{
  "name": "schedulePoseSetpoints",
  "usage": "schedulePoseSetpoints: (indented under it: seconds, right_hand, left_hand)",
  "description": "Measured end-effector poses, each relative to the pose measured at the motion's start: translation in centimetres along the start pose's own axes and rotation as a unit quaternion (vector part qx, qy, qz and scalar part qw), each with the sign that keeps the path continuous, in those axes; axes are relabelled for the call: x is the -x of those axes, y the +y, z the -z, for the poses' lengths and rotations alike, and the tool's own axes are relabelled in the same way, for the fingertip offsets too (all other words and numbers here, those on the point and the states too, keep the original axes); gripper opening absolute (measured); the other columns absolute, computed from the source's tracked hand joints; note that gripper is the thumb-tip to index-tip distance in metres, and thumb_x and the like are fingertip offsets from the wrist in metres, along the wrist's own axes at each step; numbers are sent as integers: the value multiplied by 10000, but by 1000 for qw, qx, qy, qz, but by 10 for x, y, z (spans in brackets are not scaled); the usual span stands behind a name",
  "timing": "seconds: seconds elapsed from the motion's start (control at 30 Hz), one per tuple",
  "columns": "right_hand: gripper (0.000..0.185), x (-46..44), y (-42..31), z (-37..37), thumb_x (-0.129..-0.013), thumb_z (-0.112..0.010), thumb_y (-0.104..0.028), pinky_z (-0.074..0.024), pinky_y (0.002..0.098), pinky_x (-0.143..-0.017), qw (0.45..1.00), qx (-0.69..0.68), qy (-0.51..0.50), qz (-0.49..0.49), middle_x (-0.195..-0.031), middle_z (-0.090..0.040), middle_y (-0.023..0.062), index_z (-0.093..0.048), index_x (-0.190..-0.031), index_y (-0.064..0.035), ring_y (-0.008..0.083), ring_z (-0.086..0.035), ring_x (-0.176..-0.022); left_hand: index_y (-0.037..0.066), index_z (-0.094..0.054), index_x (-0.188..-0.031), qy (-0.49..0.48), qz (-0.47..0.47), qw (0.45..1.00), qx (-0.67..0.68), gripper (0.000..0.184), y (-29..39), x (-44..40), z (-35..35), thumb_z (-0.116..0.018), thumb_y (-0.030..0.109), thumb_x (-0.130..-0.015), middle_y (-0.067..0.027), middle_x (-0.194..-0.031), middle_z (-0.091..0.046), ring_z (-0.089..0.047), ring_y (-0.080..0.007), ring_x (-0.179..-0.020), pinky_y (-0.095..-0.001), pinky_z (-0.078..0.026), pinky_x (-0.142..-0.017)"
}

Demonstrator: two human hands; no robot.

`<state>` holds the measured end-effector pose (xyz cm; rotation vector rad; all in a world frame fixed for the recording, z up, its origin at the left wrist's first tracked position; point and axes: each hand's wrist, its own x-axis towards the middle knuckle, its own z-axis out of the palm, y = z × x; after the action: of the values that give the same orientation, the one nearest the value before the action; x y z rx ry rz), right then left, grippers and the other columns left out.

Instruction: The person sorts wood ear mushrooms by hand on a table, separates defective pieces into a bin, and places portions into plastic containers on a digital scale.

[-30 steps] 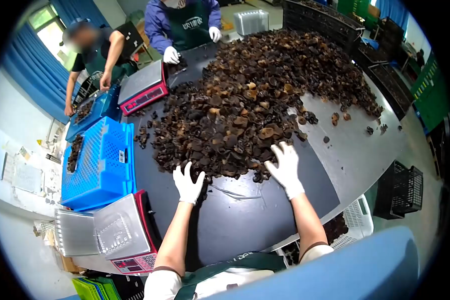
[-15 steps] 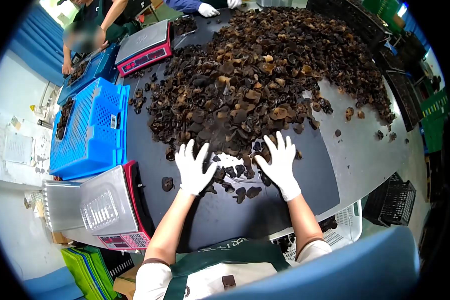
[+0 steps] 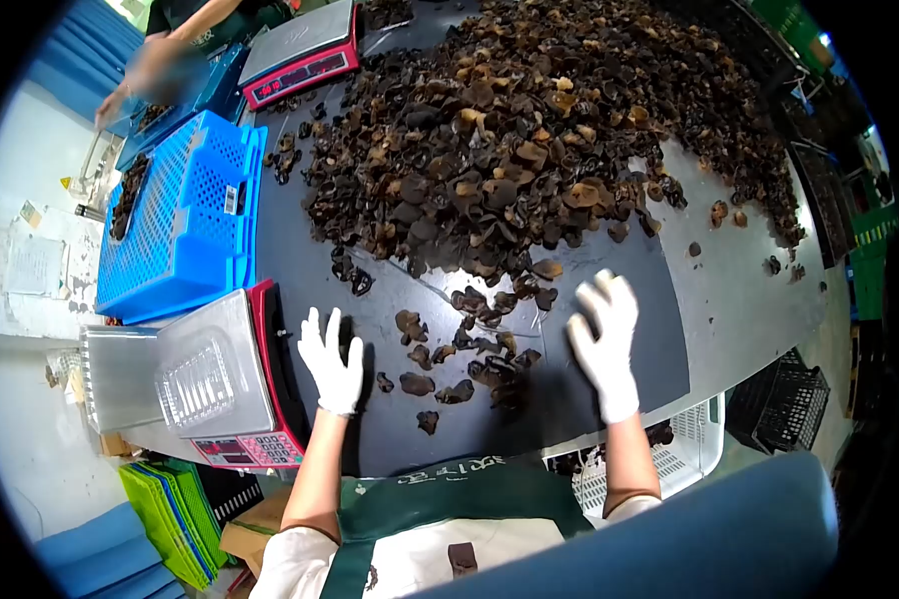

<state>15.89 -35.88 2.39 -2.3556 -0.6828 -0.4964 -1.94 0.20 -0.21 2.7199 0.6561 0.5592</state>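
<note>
Mushrooms [image 3: 509,180]: heaped, plus loose pieces [image 3: 416,383]

Heaped: beyond the hands, across the black mat [image 3: 659,339] and onto the metal table [image 3: 759,309]. Loose pieces: on the mat, between the hands, some apart, some touching.
Left hand [image 3: 332,371]: gloved, fingers spread, holding nothing, near a scale [image 3: 225,329].
Right hand [image 3: 607,349]: gloved, fingers loosely bent, nothing seen in its grasp; mat contact uncertain.
Handling, as judged: light, flat fingers suit thin pieces; a single layer shows each best.
Outward: blue crate [image 3: 220,230], left; white basket [image 3: 711,439], right.
</note>
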Motion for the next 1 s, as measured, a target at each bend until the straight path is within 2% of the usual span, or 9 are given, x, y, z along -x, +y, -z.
schedulePoseSetpoints:
  seconds: [0.1,0.2,0.4,0.5,0.57,0.6,0.77,0.93,1.0]
  right_hand:
    - [477,0,48,-19,-791,-730,-210,-280,516,-1106,992,99,-32,-77,-1434,-458,164,-610,-1243,-115,418,-363,-1330]
    - [466,15,21,-18,-759,-736,-228,-307,505,-1093,997,10,-80,16,-1347,-518,148,-626,-1195,-108,375,-425,-1279]
    - [449,66,-75,-22,-694,-741,-289,-385,504,-975,939,-190,-217,190,-1208,-594,100,-661,-1101,-117,317,-520,-1155]
    - [339,45,-87,-16,-744,-728,-263,-402,478,-942,948,-203,-165,183,-1165,-624,66,-678,-1054,-135,282,-547,-1089]
    - [179,6,-86,-28,-750,-698,-80,-455,402,-764,955,-248,-109,117,-889,-671,52,-682,-928,-97,255,-622,-808]
    - [149,-9,-84,-42,-774,-672,-55,-467,394,-732,969,-203,-27,136,-834,-664,53,-682,-920,-81,260,-623,-763]
    - [264,-38,-65,-85,-808,-650,-226,-348,443,-977,985,-4,-126,121,-1138,-593,36,-683,-1061,-160,252,-508,-1103]
    - [190,-12,-52,-64,-752,-701,-147,-393,415,-929,982,-117,-133,68,-1032,-615,53,-691,-942,-133,253,-564,-1032]
    - [180,2,-53,-49,-716,-704,-125,-418,423,-901,964,-176,-188,61,-1002,-628,52,-693,-896,-127,262,-574,-1007]
  left_hand:
    - [120,-573,-1302,-52,-41,997,40,431,-12,8,-13,-632,218,-886,-196,-1435,-438,-354,-427,-1359,-560,-216,-1131]
    - [72,-642,-1150,-81,-170,972,138,348,10,32,-13,-654,120,-806,-185,-1274,-551,-465,-416,-1260,-522,-327,-1097]
    - [99,-667,-1143,-150,-269,926,220,347,66,70,12,-649,132,-798,-158,-1283,-561,-475,-387,-1256,-602,-280,-1094]
    - [85,-688,-1047,-51,-237,951,194,246,68,40,0,-631,86,-807,-112,-1083,-645,-584,-334,-1042,-528,-401,-969]
    - [61,-690,-907,-41,-235,949,204,109,91,-7,-2,-614,56,-829,-95,-776,-647,-598,-287,-754,-396,-448,-705]
    - [68,-686,-891,-67,-226,951,200,93,100,-22,-6,-643,121,-829,-103,-760,-639,-603,-294,-763,-402,-459,-712]
    - [84,-676,-898,-139,-207,963,103,155,128,-41,-52,-667,222,-827,-94,-833,-649,-620,-303,-781,-409,-498,-719]
    - [91,-665,-884,-224,-153,945,183,123,100,-46,-53,-637,174,-797,-113,-817,-641,-631,-308,-756,-392,-521,-703]
    - [48,-665,-896,-168,-61,938,296,90,96,-46,-45,-654,93,-819,-79,-809,-656,-653,-191,-735,-322,-533,-693]
